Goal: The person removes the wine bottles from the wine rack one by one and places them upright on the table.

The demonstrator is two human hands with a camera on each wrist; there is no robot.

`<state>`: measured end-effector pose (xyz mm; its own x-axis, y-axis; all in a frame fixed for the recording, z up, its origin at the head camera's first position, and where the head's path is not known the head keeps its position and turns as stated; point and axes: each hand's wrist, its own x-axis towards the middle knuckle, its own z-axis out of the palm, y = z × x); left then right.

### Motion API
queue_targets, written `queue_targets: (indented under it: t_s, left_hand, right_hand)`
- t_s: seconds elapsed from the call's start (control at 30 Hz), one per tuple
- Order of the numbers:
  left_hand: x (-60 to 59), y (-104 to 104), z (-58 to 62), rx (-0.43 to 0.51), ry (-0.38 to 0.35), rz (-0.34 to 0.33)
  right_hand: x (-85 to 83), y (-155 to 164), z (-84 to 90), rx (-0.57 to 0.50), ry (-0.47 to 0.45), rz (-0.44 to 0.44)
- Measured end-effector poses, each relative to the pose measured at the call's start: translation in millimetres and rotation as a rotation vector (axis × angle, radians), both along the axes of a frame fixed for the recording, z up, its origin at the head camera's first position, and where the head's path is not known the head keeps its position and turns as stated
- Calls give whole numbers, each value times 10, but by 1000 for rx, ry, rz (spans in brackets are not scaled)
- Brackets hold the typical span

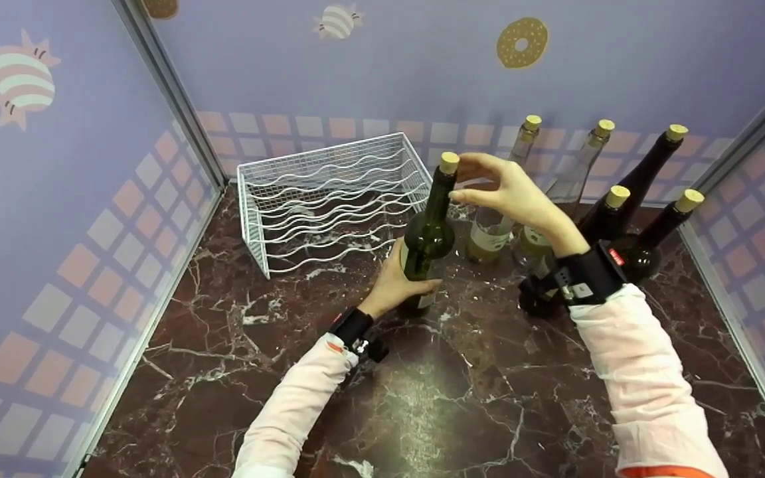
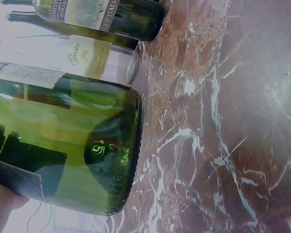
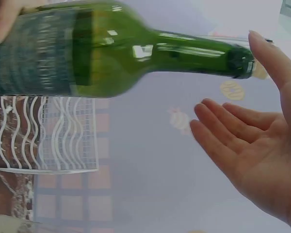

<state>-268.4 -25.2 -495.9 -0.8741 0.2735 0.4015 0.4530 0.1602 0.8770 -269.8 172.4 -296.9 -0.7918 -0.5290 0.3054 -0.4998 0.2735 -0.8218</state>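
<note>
My left hand (image 1: 392, 282) grips the lower body of a green wine bottle (image 1: 427, 242), which has a yellowish cork (image 1: 449, 162) in its mouth. The bottle stands roughly upright; its base (image 2: 128, 155) is at or just over the tabletop, and I cannot tell which. Beside the bottle's neck is my right hand (image 1: 512, 192), its fingers (image 3: 228, 126) spread out and not closed round the glass. The right thumb (image 3: 271, 60) is close to the cork end; whether it touches is unclear. A white wire rack (image 1: 253, 219) with wavy bars stands just left of the bottle.
Several corked bottles stand to the right, among them a clear bottle (image 1: 489, 236) and a dark bottle (image 1: 648, 166). My right forearm partly covers them. Patterned walls (image 1: 382, 73) enclose the brown marble tabletop (image 1: 223, 398) at the back and sides.
</note>
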Motion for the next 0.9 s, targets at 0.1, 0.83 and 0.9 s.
queue_targets:
  t_s: [0.1,0.83,0.9]
  left_hand:
    - [70,15,99,66,-5,-25]
    - [159,156,171,135,-74,-91]
    - [177,165,184,133,-81,-87]
  right_hand:
    - [-8,-16,-90,-33,-15,4]
    - [12,-204,-321,7,16,-27]
    - [19,-201,-348,1,24,-41]
